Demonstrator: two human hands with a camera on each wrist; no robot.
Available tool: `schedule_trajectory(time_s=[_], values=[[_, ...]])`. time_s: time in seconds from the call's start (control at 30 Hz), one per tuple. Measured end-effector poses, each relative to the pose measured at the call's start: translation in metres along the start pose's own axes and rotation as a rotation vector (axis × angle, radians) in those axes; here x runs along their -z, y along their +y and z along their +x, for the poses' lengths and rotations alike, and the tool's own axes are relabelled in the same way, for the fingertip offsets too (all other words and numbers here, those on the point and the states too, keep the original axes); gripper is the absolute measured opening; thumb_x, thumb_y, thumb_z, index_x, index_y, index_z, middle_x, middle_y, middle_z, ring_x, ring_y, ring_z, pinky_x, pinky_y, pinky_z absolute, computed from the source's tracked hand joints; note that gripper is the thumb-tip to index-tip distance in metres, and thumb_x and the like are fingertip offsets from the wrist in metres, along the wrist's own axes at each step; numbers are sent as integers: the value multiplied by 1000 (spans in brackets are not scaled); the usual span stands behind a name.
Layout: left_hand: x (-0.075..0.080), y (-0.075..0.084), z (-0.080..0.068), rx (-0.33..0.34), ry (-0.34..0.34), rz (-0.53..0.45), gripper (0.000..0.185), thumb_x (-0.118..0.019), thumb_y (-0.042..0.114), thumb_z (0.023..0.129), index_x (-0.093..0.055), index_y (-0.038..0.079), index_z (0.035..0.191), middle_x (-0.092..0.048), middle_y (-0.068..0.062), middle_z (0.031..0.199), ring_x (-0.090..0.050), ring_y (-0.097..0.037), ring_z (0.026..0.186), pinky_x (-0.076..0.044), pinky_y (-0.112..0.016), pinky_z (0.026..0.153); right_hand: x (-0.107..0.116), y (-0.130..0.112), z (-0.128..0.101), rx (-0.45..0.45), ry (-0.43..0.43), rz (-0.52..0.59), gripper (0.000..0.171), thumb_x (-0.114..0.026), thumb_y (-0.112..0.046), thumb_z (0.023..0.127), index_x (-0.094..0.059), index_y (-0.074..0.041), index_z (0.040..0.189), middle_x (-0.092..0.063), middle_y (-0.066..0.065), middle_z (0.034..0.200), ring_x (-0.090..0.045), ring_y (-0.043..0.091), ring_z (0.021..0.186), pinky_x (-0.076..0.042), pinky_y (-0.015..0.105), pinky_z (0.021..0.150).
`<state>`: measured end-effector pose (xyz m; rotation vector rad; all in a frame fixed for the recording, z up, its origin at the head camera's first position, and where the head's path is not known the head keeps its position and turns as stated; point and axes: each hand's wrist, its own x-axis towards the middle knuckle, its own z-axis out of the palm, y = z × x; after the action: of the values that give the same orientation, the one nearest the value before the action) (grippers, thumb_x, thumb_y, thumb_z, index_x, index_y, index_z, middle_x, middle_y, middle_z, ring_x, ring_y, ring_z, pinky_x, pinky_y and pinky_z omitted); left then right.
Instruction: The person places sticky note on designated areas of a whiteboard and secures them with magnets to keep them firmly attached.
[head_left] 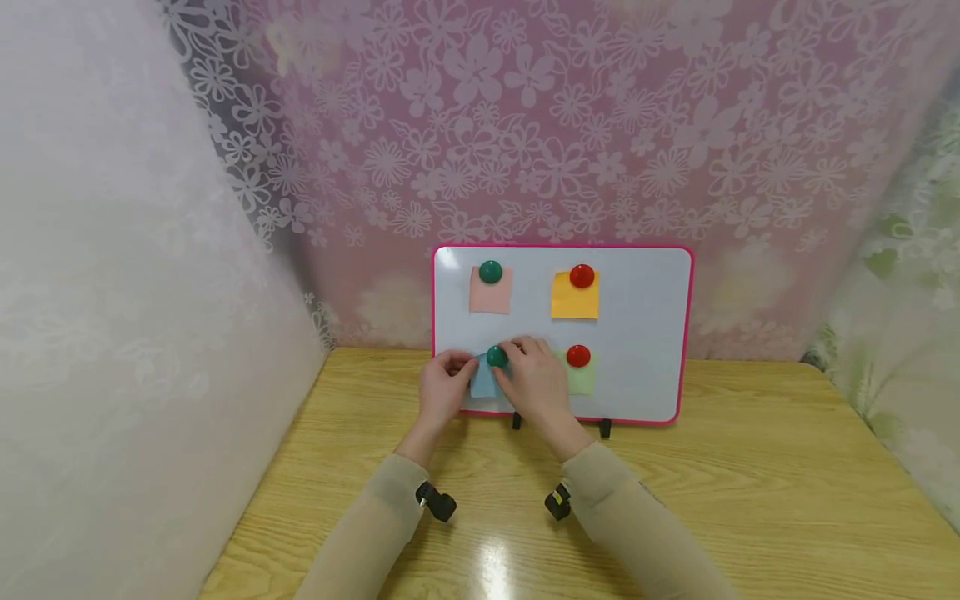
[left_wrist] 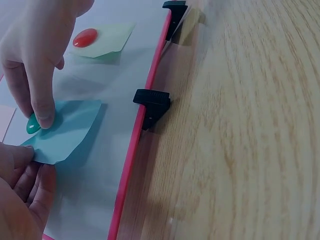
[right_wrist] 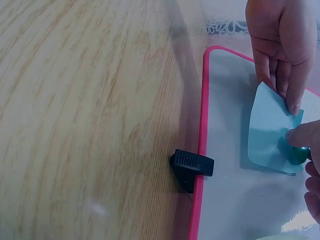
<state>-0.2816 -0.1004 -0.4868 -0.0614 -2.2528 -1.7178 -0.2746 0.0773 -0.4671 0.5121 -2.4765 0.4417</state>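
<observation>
A blue paper note (head_left: 483,383) lies against the lower left of a pink-framed whiteboard (head_left: 645,333). My left hand (head_left: 444,385) pinches the note's left edge between thumb and fingers. A round green magnet (head_left: 496,356) sits at the note's top, and my right hand (head_left: 540,382) grips it between thumb and fingers. In the left wrist view, the lower part of the blue note (left_wrist: 75,122) stands slightly off the board. The right wrist view shows the green magnet (right_wrist: 300,155) partly hidden by the right hand.
Above, a pink note (head_left: 491,298) hangs under another green magnet (head_left: 491,272). A yellow note (head_left: 575,303) and a light green note (head_left: 582,379) have red magnets (head_left: 578,356). Black feet (head_left: 605,428) hold the board on the wooden table (head_left: 750,483), before a flowered curtain (head_left: 525,125).
</observation>
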Motion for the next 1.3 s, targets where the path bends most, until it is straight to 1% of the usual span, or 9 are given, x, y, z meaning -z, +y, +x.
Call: schedule_trajectory(time_s=[0.3,0.67,0.93,1.1,1.3], values=[[1,5,0,18,-10,2,13,-80,17,99,-79,4,102,-74,-5,88,-64,-18,77,-54,-25,66,-3,0,1,23,44,-13,38,-89,-29,91,-79,-6,121,-71,9,116,-65,30,103,-61,42,82],[-1,6,0,11,0,0,10,-81,16,98,-80,6,99,-73,-4,86,-64,-17,77,-53,-27,66,-4,0,0,14,48,-9,37,-89,-26,91,-79,-7,121,-70,10,116,-65,30,101,-61,40,79],[-1,5,-1,10,-10,-45,10,-80,14,99,-79,4,100,-74,-5,87,-66,-16,75,-57,-24,67,-6,2,-2,12,57,-10,38,-90,-26,90,-79,-8,122,-71,10,116,-64,30,100,-60,39,82],[-1,2,0,-1,14,-72,9,-80,11,98,-79,2,99,-74,-7,86,-65,-16,73,-56,-23,66,-6,3,-5,10,66,8,38,-90,-26,90,-79,-8,123,-71,9,115,-65,29,99,-60,39,82],[-1,-1,-1,12,72,-75,10,-79,14,100,-79,4,101,-74,-7,89,-65,-18,76,-56,-24,68,-9,2,-9,-21,61,56,38,-87,-27,93,-78,-9,126,-69,9,117,-63,29,102,-60,39,86]])
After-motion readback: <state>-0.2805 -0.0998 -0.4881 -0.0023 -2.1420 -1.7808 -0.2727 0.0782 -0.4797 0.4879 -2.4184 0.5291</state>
